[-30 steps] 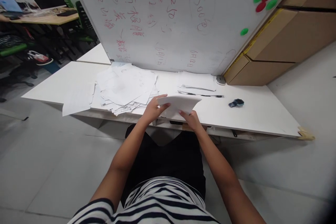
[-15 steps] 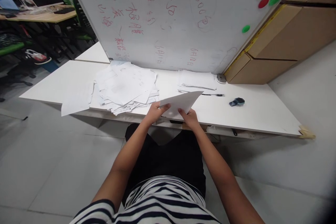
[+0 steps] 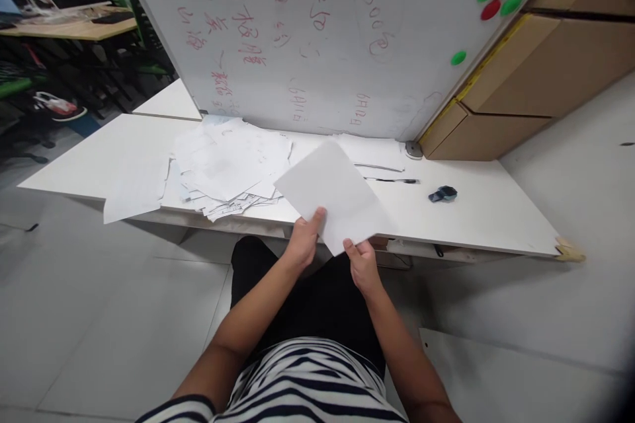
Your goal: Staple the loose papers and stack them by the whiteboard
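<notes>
A blank white paper (image 3: 335, 188) is held up over the front edge of the white table (image 3: 476, 218); whether it is one sheet or several I cannot tell. My left hand (image 3: 303, 241) pinches its lower left edge, thumb on top. At its lower right edge my right hand (image 3: 362, 264) grips it too, thumb uppermost and fingers underneath. To the left lies a loose, messy pile of papers (image 3: 228, 158). Behind the held paper is a flatter stack of papers (image 3: 377, 152), partly covered by it. A black pen (image 3: 397, 180) lies in front of that stack.
A dark watch-like object (image 3: 442, 193) lies on the table's right part. One sheet (image 3: 133, 188) hangs over the front edge at left. The whiteboard (image 3: 278, 39) rises behind, with cardboard boxes (image 3: 540, 73) at its right. An under-table shelf holds items.
Both hands have drawn lower, toward my body. The paper has turned from a steep tilt to show its broad face, its corner now pointing away from me. The view has shifted slightly.
</notes>
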